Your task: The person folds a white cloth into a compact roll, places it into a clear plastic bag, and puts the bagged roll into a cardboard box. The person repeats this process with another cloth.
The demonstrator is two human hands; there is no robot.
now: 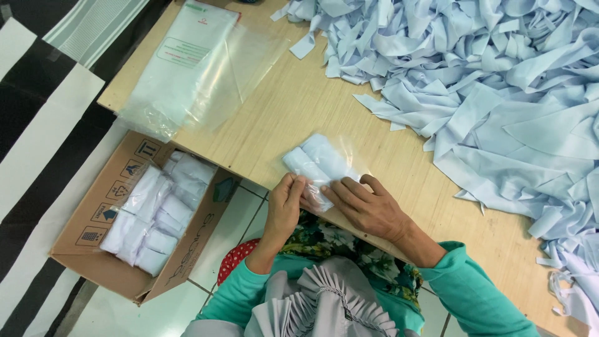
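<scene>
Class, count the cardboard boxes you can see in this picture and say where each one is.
1. The cardboard box sits open on the tiled floor beside the wooden table, left of the person's left hand, holding white bagged bundles. Others may lie outside the frame.

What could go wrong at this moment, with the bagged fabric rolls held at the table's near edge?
1. The clear bag of pale blue rolls sits close to the table edge; if the left hand or right hand loosens, it might slide onto the tiled floor.
2. The bag's open end looks pinched only by fingertips, so a roll could slip out.
3. The loose strip pile lies close and could snag.
</scene>
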